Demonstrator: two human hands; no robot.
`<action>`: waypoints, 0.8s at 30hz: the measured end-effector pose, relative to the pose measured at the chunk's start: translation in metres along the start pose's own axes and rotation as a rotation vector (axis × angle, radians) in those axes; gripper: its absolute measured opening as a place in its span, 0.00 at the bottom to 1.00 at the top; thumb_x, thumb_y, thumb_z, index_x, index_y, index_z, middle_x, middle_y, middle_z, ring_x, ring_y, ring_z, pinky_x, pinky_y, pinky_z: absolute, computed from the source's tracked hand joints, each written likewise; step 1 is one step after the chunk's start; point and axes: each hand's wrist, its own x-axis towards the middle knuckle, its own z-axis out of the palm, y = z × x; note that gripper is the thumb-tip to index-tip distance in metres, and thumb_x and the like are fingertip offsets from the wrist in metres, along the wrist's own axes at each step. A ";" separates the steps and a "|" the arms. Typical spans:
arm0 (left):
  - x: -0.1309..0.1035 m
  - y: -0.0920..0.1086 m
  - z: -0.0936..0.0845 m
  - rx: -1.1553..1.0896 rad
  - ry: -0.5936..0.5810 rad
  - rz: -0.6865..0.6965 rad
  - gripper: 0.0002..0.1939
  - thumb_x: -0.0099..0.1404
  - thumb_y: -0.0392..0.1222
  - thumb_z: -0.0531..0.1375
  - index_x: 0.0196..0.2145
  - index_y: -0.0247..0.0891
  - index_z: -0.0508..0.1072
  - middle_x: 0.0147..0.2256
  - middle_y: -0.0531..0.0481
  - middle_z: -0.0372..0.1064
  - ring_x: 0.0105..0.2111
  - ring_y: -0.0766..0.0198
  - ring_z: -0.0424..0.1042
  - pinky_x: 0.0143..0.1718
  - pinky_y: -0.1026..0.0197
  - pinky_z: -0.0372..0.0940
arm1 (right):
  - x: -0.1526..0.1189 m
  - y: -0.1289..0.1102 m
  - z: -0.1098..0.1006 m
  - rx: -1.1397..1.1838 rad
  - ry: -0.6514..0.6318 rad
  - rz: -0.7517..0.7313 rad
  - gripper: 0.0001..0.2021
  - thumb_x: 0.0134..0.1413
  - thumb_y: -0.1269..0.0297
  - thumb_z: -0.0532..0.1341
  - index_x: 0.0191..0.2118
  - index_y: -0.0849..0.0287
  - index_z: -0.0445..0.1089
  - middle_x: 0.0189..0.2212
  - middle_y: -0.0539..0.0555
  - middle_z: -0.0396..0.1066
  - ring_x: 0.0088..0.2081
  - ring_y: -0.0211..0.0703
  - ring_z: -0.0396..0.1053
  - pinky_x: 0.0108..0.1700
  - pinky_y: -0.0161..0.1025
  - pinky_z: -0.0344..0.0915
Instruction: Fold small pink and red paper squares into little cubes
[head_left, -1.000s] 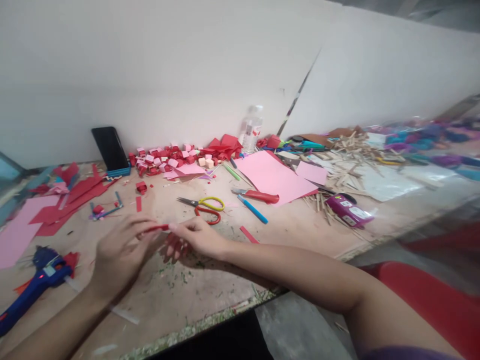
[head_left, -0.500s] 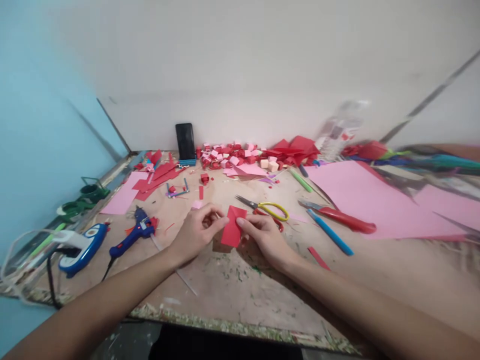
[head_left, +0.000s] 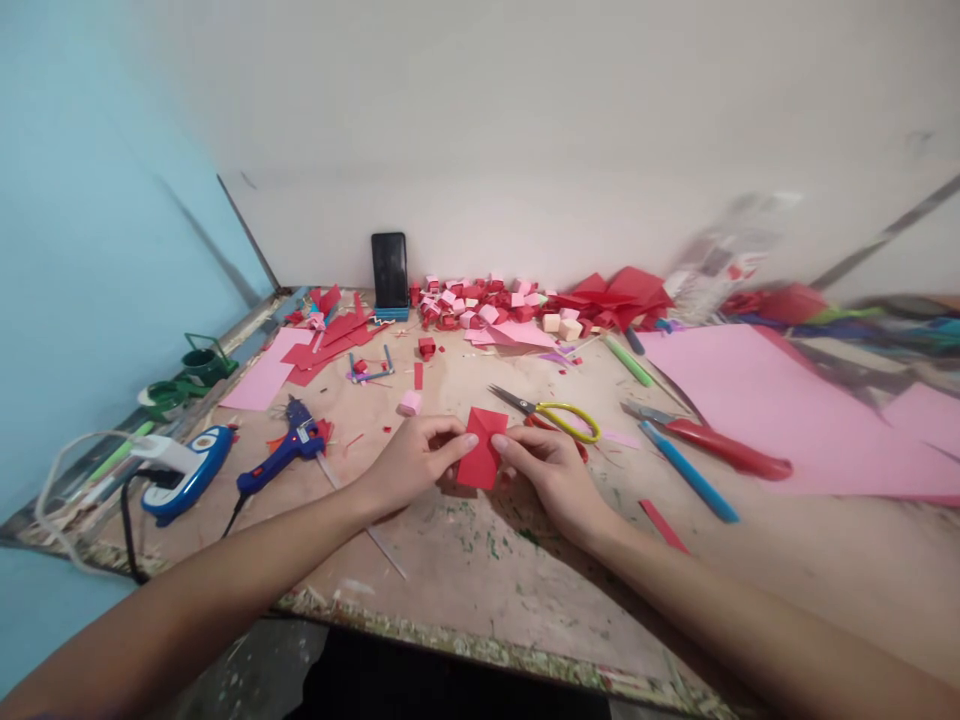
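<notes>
A small red paper piece [head_left: 481,452] with creases near its top is held up between my two hands, above the worktable. My left hand [head_left: 421,455] pinches its left edge between thumb and fingers. On the opposite edge, my right hand [head_left: 544,470] grips it the same way, thumb in front. Just beyond my right hand lie scissors [head_left: 568,412] with yellow and red handles, blades pointing left. A pink paper cube [head_left: 410,402] rests past my left hand. My fingers behind the paper are partly hidden.
At left are a blue glue gun [head_left: 283,455] and a blue-white power strip [head_left: 190,475]. A phone [head_left: 390,270] stands before a heap of paper cubes [head_left: 487,302]. Red-handled pliers [head_left: 720,446], a blue stick [head_left: 690,472] and pink sheets [head_left: 757,400] lie at right.
The red paper has turned from a tilt to more upright and frontal, both hands still on it. The whole scene has shifted slightly right as the camera turned left.
</notes>
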 end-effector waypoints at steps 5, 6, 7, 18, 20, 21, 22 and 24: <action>0.001 0.005 -0.001 0.121 0.070 0.052 0.15 0.68 0.49 0.61 0.30 0.34 0.76 0.26 0.53 0.69 0.25 0.67 0.66 0.28 0.65 0.61 | 0.002 0.000 0.002 -0.040 0.077 0.007 0.12 0.54 0.55 0.69 0.29 0.59 0.78 0.23 0.51 0.73 0.25 0.40 0.66 0.31 0.38 0.62; 0.001 0.006 -0.001 0.148 0.081 0.069 0.15 0.68 0.48 0.61 0.29 0.34 0.76 0.25 0.53 0.69 0.25 0.68 0.65 0.28 0.65 0.60 | 0.002 0.000 0.003 -0.050 0.103 0.013 0.12 0.53 0.55 0.70 0.28 0.59 0.78 0.23 0.51 0.74 0.25 0.40 0.66 0.31 0.38 0.63; 0.001 0.006 -0.001 0.164 0.085 0.082 0.15 0.68 0.48 0.61 0.29 0.34 0.76 0.25 0.53 0.69 0.26 0.68 0.65 0.29 0.65 0.60 | 0.003 0.001 0.003 -0.057 0.122 0.020 0.12 0.52 0.55 0.70 0.27 0.59 0.77 0.23 0.51 0.74 0.26 0.40 0.67 0.31 0.38 0.63; 0.001 0.004 0.000 0.012 0.027 0.002 0.15 0.57 0.50 0.71 0.30 0.34 0.77 0.28 0.50 0.74 0.24 0.68 0.69 0.26 0.66 0.62 | 0.002 -0.001 0.000 0.019 -0.155 0.009 0.11 0.51 0.58 0.71 0.37 0.60 0.79 0.35 0.55 0.79 0.34 0.45 0.73 0.36 0.40 0.70; 0.001 0.003 -0.001 -0.004 0.027 0.000 0.15 0.58 0.50 0.71 0.31 0.34 0.77 0.27 0.50 0.74 0.24 0.67 0.69 0.27 0.65 0.63 | 0.002 -0.002 0.000 0.028 -0.181 0.018 0.14 0.49 0.58 0.72 0.40 0.60 0.79 0.37 0.56 0.80 0.35 0.46 0.74 0.35 0.40 0.70; 0.001 0.003 -0.001 -0.021 0.018 -0.004 0.15 0.59 0.50 0.70 0.32 0.34 0.77 0.27 0.51 0.74 0.24 0.67 0.69 0.26 0.65 0.63 | 0.002 -0.002 0.000 0.034 -0.186 0.027 0.16 0.48 0.57 0.73 0.41 0.60 0.79 0.38 0.57 0.80 0.35 0.47 0.75 0.35 0.40 0.70; 0.001 0.004 -0.001 -0.035 0.006 -0.003 0.15 0.60 0.50 0.69 0.33 0.34 0.77 0.28 0.51 0.74 0.23 0.67 0.69 0.26 0.65 0.62 | 0.002 -0.003 0.000 0.036 -0.182 0.034 0.17 0.48 0.56 0.73 0.42 0.60 0.79 0.38 0.57 0.80 0.35 0.47 0.75 0.35 0.41 0.70; 0.002 0.004 -0.002 -0.048 -0.009 0.021 0.13 0.62 0.49 0.67 0.34 0.34 0.76 0.29 0.51 0.74 0.24 0.68 0.69 0.26 0.65 0.62 | 0.002 -0.005 0.000 0.008 -0.154 0.050 0.17 0.50 0.54 0.71 0.41 0.61 0.80 0.38 0.58 0.80 0.33 0.47 0.74 0.35 0.41 0.70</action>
